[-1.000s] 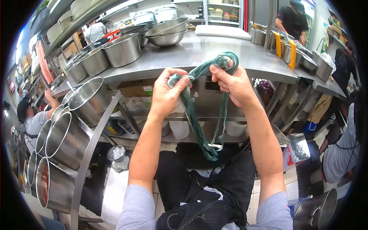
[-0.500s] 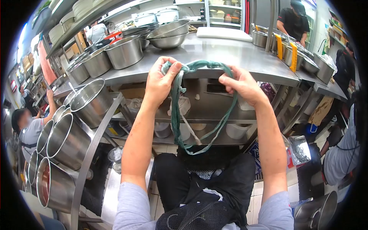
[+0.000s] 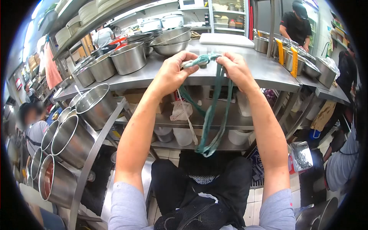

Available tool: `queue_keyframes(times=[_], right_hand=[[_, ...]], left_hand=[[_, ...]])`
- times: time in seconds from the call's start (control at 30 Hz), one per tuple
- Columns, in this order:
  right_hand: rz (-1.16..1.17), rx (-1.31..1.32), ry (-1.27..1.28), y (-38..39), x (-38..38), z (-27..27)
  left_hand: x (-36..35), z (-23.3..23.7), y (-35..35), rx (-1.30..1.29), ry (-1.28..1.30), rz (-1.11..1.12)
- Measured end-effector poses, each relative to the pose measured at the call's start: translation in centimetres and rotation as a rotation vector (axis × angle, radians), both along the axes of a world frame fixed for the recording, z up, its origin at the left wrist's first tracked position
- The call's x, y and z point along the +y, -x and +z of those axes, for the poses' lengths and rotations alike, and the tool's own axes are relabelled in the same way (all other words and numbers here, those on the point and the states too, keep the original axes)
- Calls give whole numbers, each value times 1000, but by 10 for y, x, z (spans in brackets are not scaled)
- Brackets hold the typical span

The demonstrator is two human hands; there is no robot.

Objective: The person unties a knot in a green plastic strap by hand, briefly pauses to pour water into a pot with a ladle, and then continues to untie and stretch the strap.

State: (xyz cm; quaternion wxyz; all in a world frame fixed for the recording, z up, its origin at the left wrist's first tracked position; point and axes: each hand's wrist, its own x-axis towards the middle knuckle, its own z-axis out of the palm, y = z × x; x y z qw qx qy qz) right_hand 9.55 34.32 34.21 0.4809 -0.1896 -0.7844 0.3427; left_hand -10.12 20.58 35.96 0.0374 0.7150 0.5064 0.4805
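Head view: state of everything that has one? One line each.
Green strip: knotted near the top, hanging in loops.
Left hand: closed on the strip.
Right hand: closed on the strip.
Steel colander: tilted, stacked on a steel bowl.
White cutting board: lying flat on the steel counter.
Lower-left stockpot: uncovered, reddish inside.
White plastic bag: crumpled.
Pink cloth: hanging.

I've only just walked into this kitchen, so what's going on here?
A person's bare left hand and bare right hand both grip a knotted bundle of thin green fabric-like strips. The knotted part is between the fingers, with loose loops hanging below, in front of a shiny steel table. Deep silver metal pots stand off to the left.
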Motion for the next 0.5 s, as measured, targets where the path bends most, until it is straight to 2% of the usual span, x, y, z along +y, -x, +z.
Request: queue_keyframes(times=[0.17, 0.27, 0.37, 0.5], right_hand=[[210, 195, 181, 2, -8, 1], [286, 292, 240, 11, -12, 0], [339, 272, 317, 16, -24, 3], [386, 270, 294, 26, -12, -9]], left_hand=[[-2, -6, -4, -10, -27, 90], [5, -10, 2, -221, -91, -80], [5, -12, 11, -290, -74, -29], [18, -18, 17, -339, -169, 1]])
